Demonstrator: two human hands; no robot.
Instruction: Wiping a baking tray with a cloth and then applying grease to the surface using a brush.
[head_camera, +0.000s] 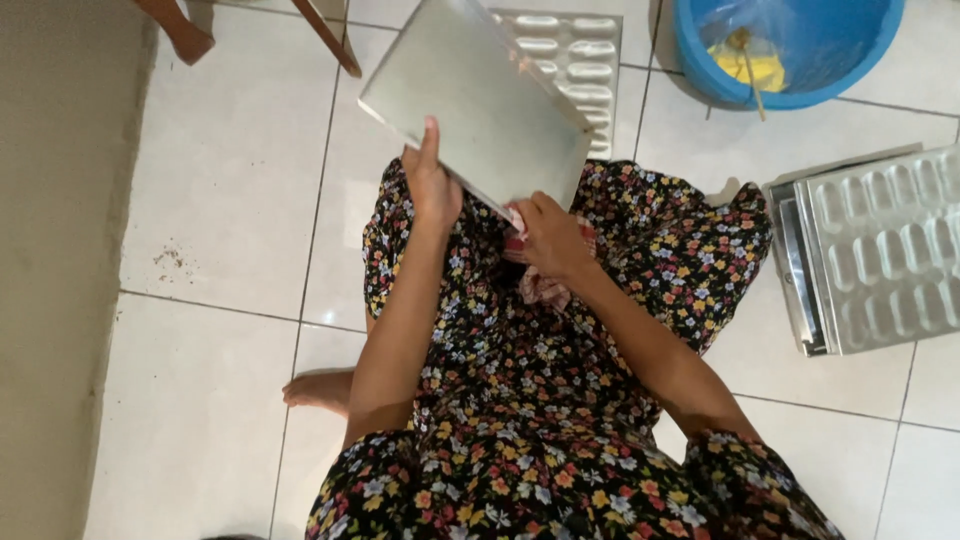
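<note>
I sit on a tiled floor in a dark flowered dress. My left hand (432, 182) grips the near edge of a flat rectangular metal tray (470, 100), holding it tilted above my lap. My right hand (548, 237) clutches a red-and-white checked cloth (545, 288) and presses it against the tray's lower edge. Part of the cloth hangs down under the hand onto my lap.
A metal mould tray with oblong hollows (580, 55) lies on the floor behind the held tray. A stack of similar mould trays (880, 250) sits at the right. A blue tub (790, 45) with yellow contents and a stick stands top right. Wooden legs (185, 35) stand top left.
</note>
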